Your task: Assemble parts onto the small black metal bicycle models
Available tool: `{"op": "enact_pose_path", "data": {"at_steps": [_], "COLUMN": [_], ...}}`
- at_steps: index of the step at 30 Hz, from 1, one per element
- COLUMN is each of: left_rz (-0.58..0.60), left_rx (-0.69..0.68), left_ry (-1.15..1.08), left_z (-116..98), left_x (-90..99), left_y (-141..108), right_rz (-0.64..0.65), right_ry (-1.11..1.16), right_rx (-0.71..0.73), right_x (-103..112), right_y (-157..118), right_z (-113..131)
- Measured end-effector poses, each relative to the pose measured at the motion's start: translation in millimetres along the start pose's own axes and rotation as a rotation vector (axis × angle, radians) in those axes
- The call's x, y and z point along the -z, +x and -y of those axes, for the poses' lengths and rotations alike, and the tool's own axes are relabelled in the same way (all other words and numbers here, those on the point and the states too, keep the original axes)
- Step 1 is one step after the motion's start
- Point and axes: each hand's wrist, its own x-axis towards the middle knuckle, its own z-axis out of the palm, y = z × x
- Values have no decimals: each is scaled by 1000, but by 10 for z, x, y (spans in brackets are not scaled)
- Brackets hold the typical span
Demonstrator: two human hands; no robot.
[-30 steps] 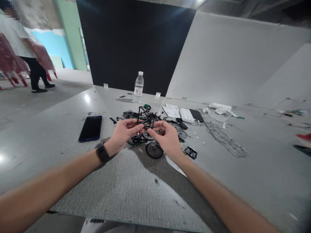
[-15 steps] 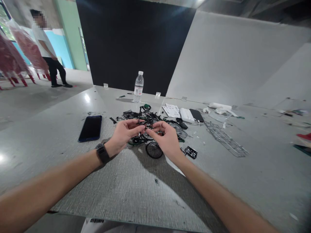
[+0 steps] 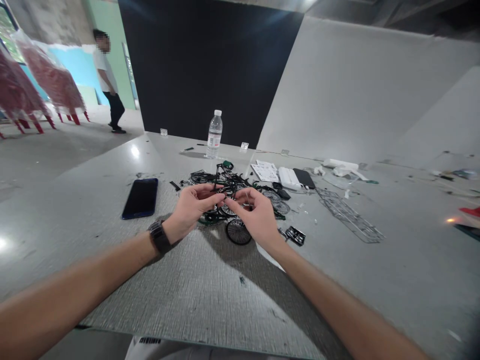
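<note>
My left hand [image 3: 197, 205] is closed in a pinch on a small black model bicycle frame [image 3: 217, 175], whose thin bars rise above my fingers. Against its thumb, my right hand [image 3: 255, 207] pinches at the same frame; whether a tiny part sits between those fingertips is hidden. Just below the hands a black spoked wheel [image 3: 238, 232] rests on the table. Behind and around them lies a heap of black and dark green bicycle parts [image 3: 243, 179]. To the right of my right wrist is a small black rack-like part [image 3: 295, 235].
A dark phone [image 3: 140, 198] lies left of my left hand. Behind the parts stands a water bottle [image 3: 214, 135]. White printed sheets [image 3: 265, 171], a white box [image 3: 288, 178] and an empty grey parts sprue [image 3: 348, 215] are to the right. A person [image 3: 108, 82] is in the background at left.
The person in the background has walked to the right. My hands hold nearly the same pose at the bicycle frame.
</note>
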Motion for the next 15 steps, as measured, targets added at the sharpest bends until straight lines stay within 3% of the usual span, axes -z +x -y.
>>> {"op": "enact_pose_path", "data": {"at_steps": [15], "left_rz": [-24], "left_rx": [55], "left_ry": [-81], "left_z": [-1], "left_x": [-7], "left_y": [0], "right_rz": [21], "right_ry": [-200], "right_rx": [60], "right_x": [137], "right_y": [79], "right_z": [26]}}
